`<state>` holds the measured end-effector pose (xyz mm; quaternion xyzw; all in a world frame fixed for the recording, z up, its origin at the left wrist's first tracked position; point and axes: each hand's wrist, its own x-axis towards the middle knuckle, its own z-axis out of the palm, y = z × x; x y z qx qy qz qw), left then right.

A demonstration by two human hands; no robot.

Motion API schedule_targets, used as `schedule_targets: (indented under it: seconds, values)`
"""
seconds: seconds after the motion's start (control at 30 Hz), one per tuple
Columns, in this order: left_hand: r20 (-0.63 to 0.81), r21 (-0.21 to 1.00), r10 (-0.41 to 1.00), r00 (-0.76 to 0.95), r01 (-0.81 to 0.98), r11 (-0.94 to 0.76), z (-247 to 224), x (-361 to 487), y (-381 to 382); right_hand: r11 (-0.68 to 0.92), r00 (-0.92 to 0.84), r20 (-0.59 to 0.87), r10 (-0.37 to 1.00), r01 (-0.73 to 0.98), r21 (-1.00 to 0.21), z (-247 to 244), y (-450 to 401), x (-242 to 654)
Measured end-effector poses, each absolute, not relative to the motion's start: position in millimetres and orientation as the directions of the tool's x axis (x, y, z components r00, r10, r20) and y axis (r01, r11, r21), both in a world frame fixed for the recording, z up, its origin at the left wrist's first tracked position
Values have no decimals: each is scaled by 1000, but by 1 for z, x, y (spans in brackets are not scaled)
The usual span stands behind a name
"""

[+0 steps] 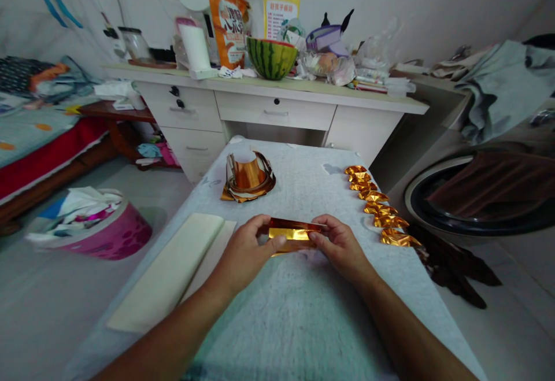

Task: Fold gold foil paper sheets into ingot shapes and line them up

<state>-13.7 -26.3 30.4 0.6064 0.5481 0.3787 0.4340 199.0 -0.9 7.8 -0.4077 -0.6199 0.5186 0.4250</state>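
Observation:
Between both hands, over the middle of the cloth-covered table [321,323], is a folded sheet of gold foil paper [295,235]. My left hand [249,248] pinches its left end, thumb on the front face. The right end is gripped by my right hand [340,245], with the thumb near the lower edge. Behind my left hand stands a curled stack of gold foil sheets [249,176]. A row of several folded gold foil pieces [375,200] runs along the table's right edge. Pale paper sheets [173,271] lie at the left, beside my left forearm.
A white desk [277,109] at the back holds a watermelon half [272,60], an orange bag [228,28] and clutter. A pink bin [117,230] stands at the left on the floor, and a washing machine [411,196] at the right.

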Motion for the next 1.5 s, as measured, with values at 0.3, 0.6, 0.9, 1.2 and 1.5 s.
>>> schedule_targets:
  seconds: [0.3, 0.6, 0.9, 1.2, 1.5]
  values:
    - [-139, 990, 988, 59, -14, 140, 12, -2, -2, -21, -260, -6, 966, -53, -998, -6, 5, 195]
    - [-63, 994, 998, 20, 95, 61, -6, -8, 1, 106, -150, 66, 986, 276, -955, -14, 6, 200]
    - [-81, 995, 997, -16, -60, 80, -6, -10, 1, 51, -102, 38, 994, 132, -990, 1, 4, 204]
    - [-78, 991, 996, 30, -103, 81, -7, -10, 1, -52, -137, -31, 990, -151, -987, 0, 6, 201]
    - [-110, 989, 991, 82, -91, 117, -1, -6, 0, -120, -168, -80, 982, -245, -962, -2, 10, 203]
